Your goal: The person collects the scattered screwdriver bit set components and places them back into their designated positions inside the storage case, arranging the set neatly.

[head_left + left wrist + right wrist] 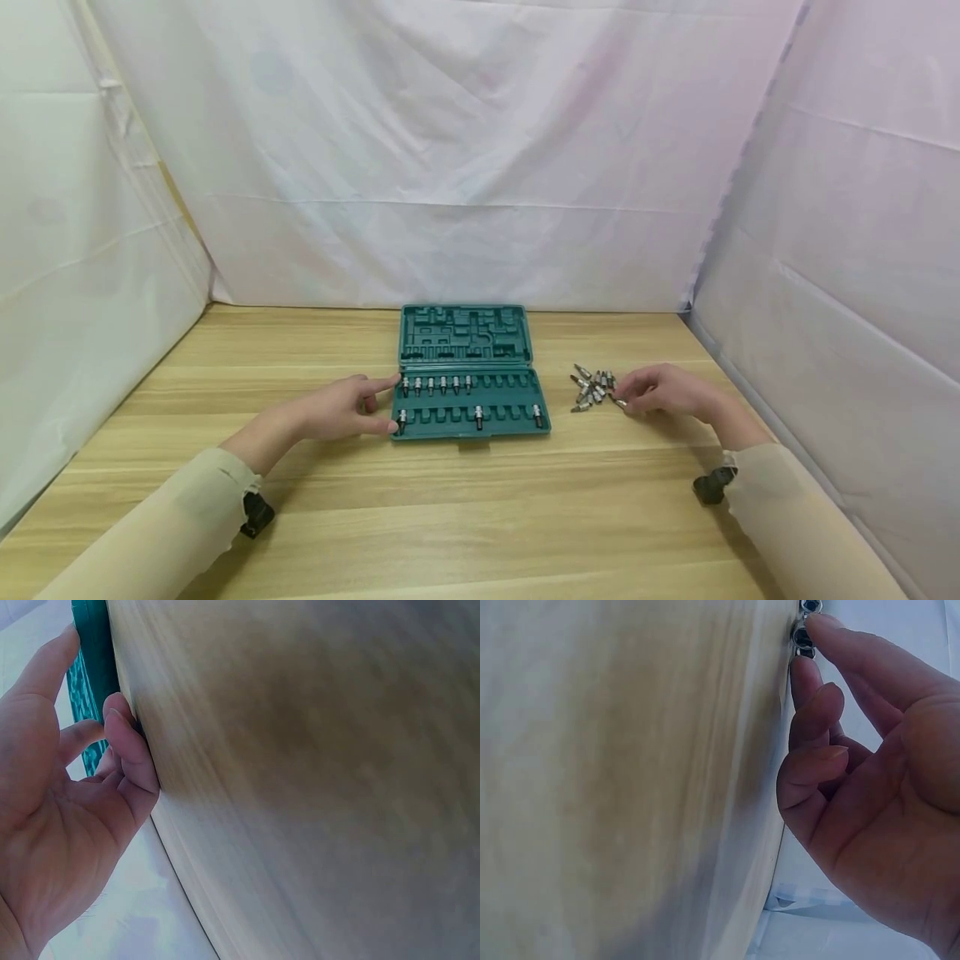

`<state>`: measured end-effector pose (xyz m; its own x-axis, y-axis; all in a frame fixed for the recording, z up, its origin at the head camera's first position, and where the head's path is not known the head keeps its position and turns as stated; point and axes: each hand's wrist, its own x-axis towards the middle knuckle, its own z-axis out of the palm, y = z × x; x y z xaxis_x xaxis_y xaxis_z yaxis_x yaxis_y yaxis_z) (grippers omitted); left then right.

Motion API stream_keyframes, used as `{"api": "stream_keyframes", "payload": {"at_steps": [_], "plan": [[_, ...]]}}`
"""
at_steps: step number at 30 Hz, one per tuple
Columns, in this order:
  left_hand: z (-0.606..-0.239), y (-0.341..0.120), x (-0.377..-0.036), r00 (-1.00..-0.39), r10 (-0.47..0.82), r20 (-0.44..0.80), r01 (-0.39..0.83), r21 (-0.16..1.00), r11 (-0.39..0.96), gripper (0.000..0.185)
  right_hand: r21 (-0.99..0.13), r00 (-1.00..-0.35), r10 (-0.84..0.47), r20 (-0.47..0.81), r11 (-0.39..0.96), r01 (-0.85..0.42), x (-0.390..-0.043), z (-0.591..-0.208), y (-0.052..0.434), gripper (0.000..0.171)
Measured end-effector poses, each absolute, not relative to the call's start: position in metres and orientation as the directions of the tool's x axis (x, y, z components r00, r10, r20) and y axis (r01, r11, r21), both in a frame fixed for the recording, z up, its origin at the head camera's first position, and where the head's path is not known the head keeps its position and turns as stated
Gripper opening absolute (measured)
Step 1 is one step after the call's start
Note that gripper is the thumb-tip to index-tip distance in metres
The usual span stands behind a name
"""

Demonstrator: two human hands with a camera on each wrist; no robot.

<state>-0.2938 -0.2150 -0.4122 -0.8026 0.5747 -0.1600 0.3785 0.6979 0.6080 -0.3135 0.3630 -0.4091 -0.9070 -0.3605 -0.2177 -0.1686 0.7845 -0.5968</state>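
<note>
A green plastic case (471, 425) lies unfolded on the table, its lid half toward the back. Metal bit sockets stand in its slots: a row of several (443, 385) at the left of the back row, three in the front row. My left hand (337, 408) touches the case's left edge with outstretched thumb and index finger; the other fingers are bent. Right of the case lies a loose pile of bit sockets (597, 392). At the pile's right side my right hand (663, 392) pinches one bit socket (620, 402) between thumb and index finger, partly hidden by the fingertips.
The wooden table (450, 517) meets white cloth walls (465, 250) at the back and on both sides. Each sleeve cuff has a dark wrist camera (257, 514) at it. Wood surface lies between the case and the pile.
</note>
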Motion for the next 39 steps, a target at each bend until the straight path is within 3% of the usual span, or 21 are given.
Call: {"api": "stream_keyframes", "payload": {"at_steps": [26, 31, 39], "plan": [[-0.414, -0.216, -0.294, -0.802, 0.577, -0.157, 0.383, 0.606, 0.697, 0.091, -0.591, -0.903, -0.373, -0.213, 0.785, -0.184, -0.313, -0.411, 0.36, 0.02], [-0.413, -0.215, -0.294, -0.801, 0.578, -0.156, 0.387, 0.601, 0.699, 0.092, -0.603, -0.91, -0.378, -0.171, 0.771, -0.206, -0.312, -0.41, 0.358, 0.017], [-0.412, -0.215, -0.295, -0.801, 0.578, -0.158, 0.389, 0.597, 0.702, 0.092, -0.652, -0.925, -0.373, -0.073, 0.72, -0.239, -0.311, -0.401, 0.344, 0.026]]}}
